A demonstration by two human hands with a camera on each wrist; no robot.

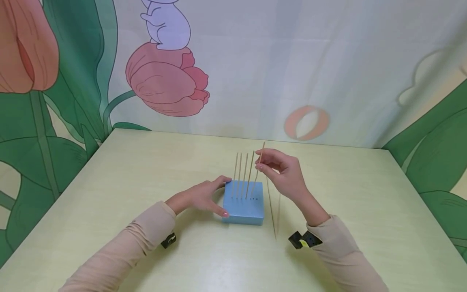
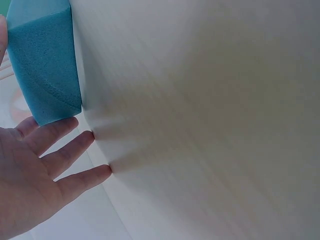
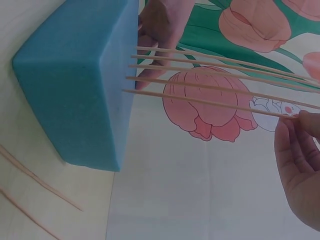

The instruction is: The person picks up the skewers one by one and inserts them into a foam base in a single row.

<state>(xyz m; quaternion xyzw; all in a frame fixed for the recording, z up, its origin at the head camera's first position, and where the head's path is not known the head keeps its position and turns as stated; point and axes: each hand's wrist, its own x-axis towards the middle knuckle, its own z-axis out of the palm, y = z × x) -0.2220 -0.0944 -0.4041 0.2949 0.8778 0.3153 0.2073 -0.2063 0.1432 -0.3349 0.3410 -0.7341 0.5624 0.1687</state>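
A blue foam block (image 1: 242,213) sits on the table with a row of small holes in its top. Several thin wooden sticks (image 1: 239,174) stand upright in that row. My left hand (image 1: 202,196) holds the block at its left side, thumb at the near corner and index finger at the far one; its other fingers spread apart in the left wrist view. With thumb and fingertips, my right hand (image 1: 282,170) pinches the upper part of another stick (image 3: 215,104). That stick leans slightly, its lower end at the block's top face beside the standing ones.
Two loose sticks (image 1: 270,207) lie on the pale table (image 1: 127,178) just right of the block. Behind the table's far edge hangs a printed curtain (image 1: 248,81) with tulips and a rabbit. A black camera mount (image 1: 305,240) is worn on the right wrist.
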